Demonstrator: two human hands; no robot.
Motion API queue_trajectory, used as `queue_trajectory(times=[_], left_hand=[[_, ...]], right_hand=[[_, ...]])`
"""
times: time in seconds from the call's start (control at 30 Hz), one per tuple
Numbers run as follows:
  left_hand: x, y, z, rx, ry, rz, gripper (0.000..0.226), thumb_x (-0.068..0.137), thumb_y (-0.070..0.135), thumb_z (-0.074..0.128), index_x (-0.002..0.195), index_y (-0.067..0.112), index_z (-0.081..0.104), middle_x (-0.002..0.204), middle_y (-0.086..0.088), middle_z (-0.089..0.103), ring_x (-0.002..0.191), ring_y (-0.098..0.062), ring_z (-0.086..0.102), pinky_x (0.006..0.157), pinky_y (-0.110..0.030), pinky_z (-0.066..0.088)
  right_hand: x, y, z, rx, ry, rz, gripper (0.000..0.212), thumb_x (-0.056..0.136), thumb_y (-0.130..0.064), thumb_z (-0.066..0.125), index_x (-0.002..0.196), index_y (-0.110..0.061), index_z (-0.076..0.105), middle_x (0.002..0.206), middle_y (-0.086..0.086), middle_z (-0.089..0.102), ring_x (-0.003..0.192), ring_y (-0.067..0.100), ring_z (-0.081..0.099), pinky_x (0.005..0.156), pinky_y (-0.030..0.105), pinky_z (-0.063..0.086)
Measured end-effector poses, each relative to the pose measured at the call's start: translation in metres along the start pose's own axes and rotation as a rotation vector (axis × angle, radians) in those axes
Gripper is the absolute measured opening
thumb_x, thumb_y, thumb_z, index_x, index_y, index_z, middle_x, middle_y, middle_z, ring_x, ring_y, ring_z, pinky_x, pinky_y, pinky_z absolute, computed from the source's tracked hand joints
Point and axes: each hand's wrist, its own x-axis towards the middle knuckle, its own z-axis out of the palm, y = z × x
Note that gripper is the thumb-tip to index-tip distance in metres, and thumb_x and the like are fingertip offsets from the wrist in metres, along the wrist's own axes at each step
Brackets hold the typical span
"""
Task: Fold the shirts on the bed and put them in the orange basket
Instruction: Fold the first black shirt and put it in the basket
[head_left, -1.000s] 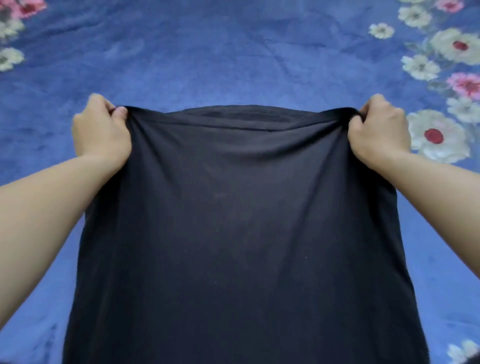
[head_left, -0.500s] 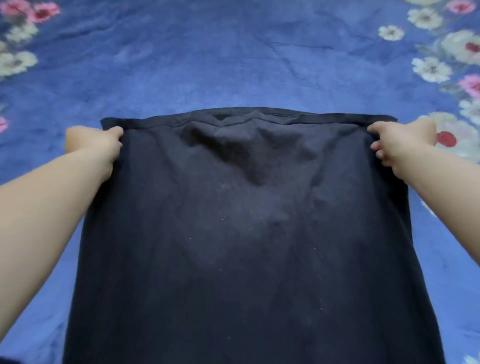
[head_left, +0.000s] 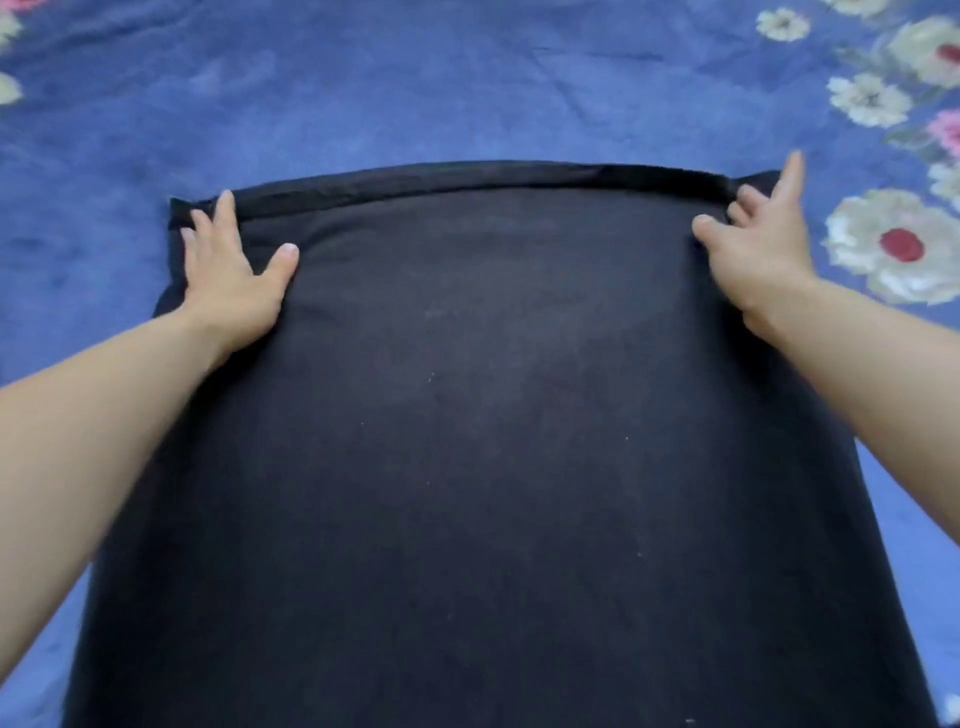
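I am early in the job as I read it: one black shirt (head_left: 467, 415) lies spread flat on the bed (head_left: 415, 93), running from the bottom of my view up to a straight far edge (head_left: 467, 179) that looks rolled or doubled over in a narrow band. Nothing about it is folded yet. I see no side brought in and no half laid over the other, so I judge this as the laying-out and smoothing step that comes before the first fold. My left hand (head_left: 228, 280) rests palm down on the far left corner with its fingers (head_left: 226, 208) straight and spread, thumb out to the side, pressing the cloth and holding nothing. My right hand (head_left: 763, 260) sits at the far right corner with the index finger pointing straight out past the edge and the thumb lying on the fabric. Its other fingers are bent in against the corner, and I cannot tell whether they pinch the edge or only touch it. The cloth between my hands looks smooth, with faint creases only. The printed flowers (head_left: 893, 244) of the bed cover show just beside the right corner. No orange basket and no other shirts are in view, so I take it that all the folds, the carry to the basket and any further shirts remain to be done.
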Motion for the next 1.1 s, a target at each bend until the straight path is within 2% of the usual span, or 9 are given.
queue_trajectory(times=[0.1, 0.2, 0.37, 0.43, 0.5, 0.6, 0.77, 0.97, 1.1], left_hand=[[-0.023, 0.017, 0.02, 0.166, 0.107, 0.124, 0.061, 0.101, 0.038, 0.033, 0.153, 0.014, 0.009, 0.159, -0.015, -0.007, 0.146, -0.029, -0.01, 0.116, -0.043, -0.005], [-0.045, 0.029, 0.045, 0.294, 0.031, 0.402, 0.053, 0.101, 0.04, 0.027, 0.151, 0.026, 0.018, 0.16, -0.01, 0.002, 0.146, -0.03, -0.004, 0.116, -0.047, -0.002], [-0.035, 0.005, 0.03, 0.508, -0.027, 0.14, 0.061, 0.099, 0.05, 0.016, 0.153, 0.025, 0.005, 0.16, -0.011, -0.004, 0.146, -0.029, -0.006, 0.117, -0.048, -0.003], [-0.05, 0.013, 0.031, 0.468, -0.017, 0.109, 0.061, 0.101, 0.045, 0.018, 0.153, 0.016, 0.005, 0.159, -0.016, -0.004, 0.146, -0.031, -0.006, 0.117, -0.05, -0.003], [-0.091, 0.029, 0.045, 0.346, 0.063, 0.279, 0.06, 0.102, 0.039, 0.023, 0.152, 0.008, 0.011, 0.158, -0.02, 0.002, 0.146, -0.034, 0.0, 0.115, -0.051, 0.002], [-0.175, 0.028, 0.066, 0.227, 0.018, 0.457, 0.062, 0.099, 0.042, 0.021, 0.152, 0.011, 0.012, 0.159, -0.015, 0.004, 0.147, -0.029, 0.002, 0.116, -0.045, 0.003], [-0.242, -0.035, 0.059, 0.318, 0.009, 0.307, 0.06, 0.1, 0.042, 0.026, 0.152, 0.013, 0.016, 0.159, -0.014, 0.006, 0.147, -0.029, 0.005, 0.116, -0.045, 0.007], [-0.291, -0.067, 0.041, 0.379, 0.013, 0.177, 0.062, 0.099, 0.029, 0.042, 0.15, 0.002, 0.018, 0.155, -0.026, 0.01, 0.144, -0.04, 0.01, 0.115, -0.052, 0.012], [-0.349, -0.07, 0.045, 0.354, 0.026, 0.165, 0.058, 0.1, 0.026, 0.044, 0.146, -0.004, 0.025, 0.151, -0.031, 0.019, 0.14, -0.046, 0.02, 0.11, -0.058, 0.021]], right_hand=[[-0.028, 0.0, 0.017, -0.46, 0.041, -0.323, 0.065, 0.097, -0.022, 0.044, 0.152, -0.012, 0.011, 0.159, 0.006, 0.017, 0.146, 0.019, 0.017, 0.115, 0.026, 0.011], [-0.049, 0.007, 0.033, -0.764, -0.295, -0.549, 0.055, 0.1, -0.042, 0.032, 0.151, -0.03, 0.016, 0.161, -0.001, 0.005, 0.148, 0.018, -0.002, 0.118, 0.036, -0.005], [-0.029, 0.029, -0.012, -1.175, -0.146, -0.275, 0.06, 0.101, -0.048, 0.014, 0.153, -0.023, 0.001, 0.161, 0.004, -0.005, 0.147, 0.024, -0.01, 0.117, 0.048, -0.008], [-0.039, 0.025, -0.013, -1.148, -0.055, -0.207, 0.061, 0.102, -0.041, 0.018, 0.153, -0.011, 0.002, 0.16, 0.011, -0.004, 0.147, 0.028, -0.008, 0.116, 0.049, -0.007], [-0.073, 0.015, 0.005, -0.995, -0.036, -0.335, 0.061, 0.102, -0.036, 0.024, 0.152, -0.006, 0.006, 0.16, 0.014, -0.001, 0.147, 0.028, -0.005, 0.117, 0.045, -0.006], [-0.145, 0.026, 0.024, -0.823, -0.266, -0.52, 0.061, 0.101, -0.037, 0.028, 0.152, -0.01, 0.007, 0.16, 0.009, -0.001, 0.148, 0.024, -0.005, 0.116, 0.036, -0.009], [-0.206, 0.083, -0.021, -0.981, -0.291, -0.493, 0.072, 0.093, -0.051, 0.009, 0.152, -0.01, 0.007, 0.16, 0.006, 0.004, 0.148, 0.019, -0.001, 0.116, 0.029, -0.01], [-0.255, 0.1, -0.074, -1.172, -0.305, -0.337, 0.066, 0.101, -0.043, 0.017, 0.151, -0.007, -0.006, 0.16, 0.009, -0.008, 0.147, 0.021, -0.01, 0.116, 0.034, -0.013], [-0.295, 0.111, -0.116, -1.172, -0.263, -0.436, 0.063, 0.095, -0.037, 0.023, 0.143, 0.001, 0.036, 0.152, 0.017, 0.032, 0.142, 0.031, 0.027, 0.115, 0.044, 0.005]])
